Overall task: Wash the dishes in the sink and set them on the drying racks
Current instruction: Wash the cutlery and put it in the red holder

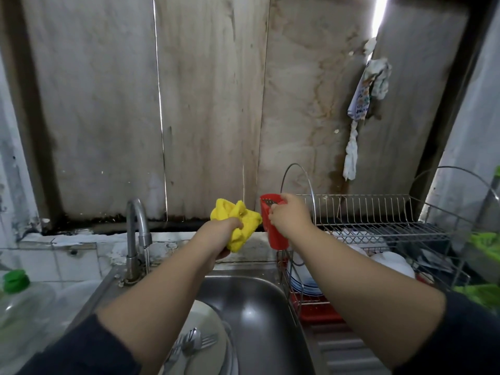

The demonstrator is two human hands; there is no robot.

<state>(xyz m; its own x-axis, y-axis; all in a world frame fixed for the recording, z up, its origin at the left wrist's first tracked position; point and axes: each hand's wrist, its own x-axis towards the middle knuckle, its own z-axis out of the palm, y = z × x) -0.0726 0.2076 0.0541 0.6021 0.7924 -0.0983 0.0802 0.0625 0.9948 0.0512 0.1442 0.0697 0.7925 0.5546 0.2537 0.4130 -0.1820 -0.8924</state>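
My left hand (226, 231) grips a crumpled yellow cloth (238, 223), held up above the back of the steel sink (259, 315). My right hand (290, 213) holds the rim of a red plastic utensil holder (274, 234) at the left end of the metal drying rack (378, 220). White plates and bowls (305, 280) stand in the rack's lower tier. In the sink's near left lies a pale plate (208, 328) with a spoon and fork (193, 342) on it.
A chrome tap (138, 228) stands left of the sink with a thin stream of water. A clear bottle with a green cap (16, 280) is at far left. Green plastic items (484, 247) sit at far right. A rag (370, 90) hangs on the stained wall.
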